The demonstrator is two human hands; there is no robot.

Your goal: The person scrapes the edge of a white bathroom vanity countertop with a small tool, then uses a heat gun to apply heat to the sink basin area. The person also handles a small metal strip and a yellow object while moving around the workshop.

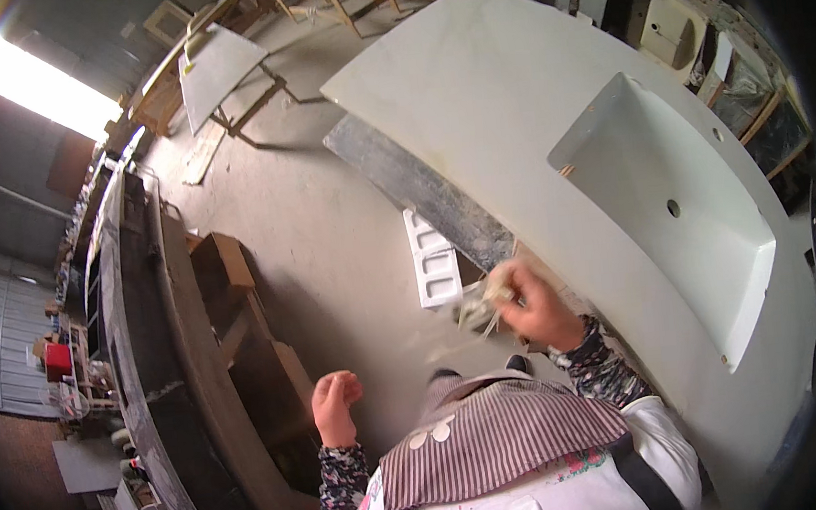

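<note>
My right hand (539, 310) is closed around a pale crumpled rag or pad (488, 298), blurred by motion, held at the near edge of a long white countertop (471, 87). The countertop has a moulded rectangular basin (682, 205) with a drain hole. My left hand (335, 403) hangs over the concrete floor with its fingers curled into a loose fist and nothing in it. I wear a striped apron over a white top with patterned sleeves.
A white moulded tray piece (433, 258) lies on the floor beside a dark grey slab (422, 191) under the countertop. A long dark bench with wooden boxes (222, 265) runs along the left. A tilted board on trestles (216, 69) stands farther back.
</note>
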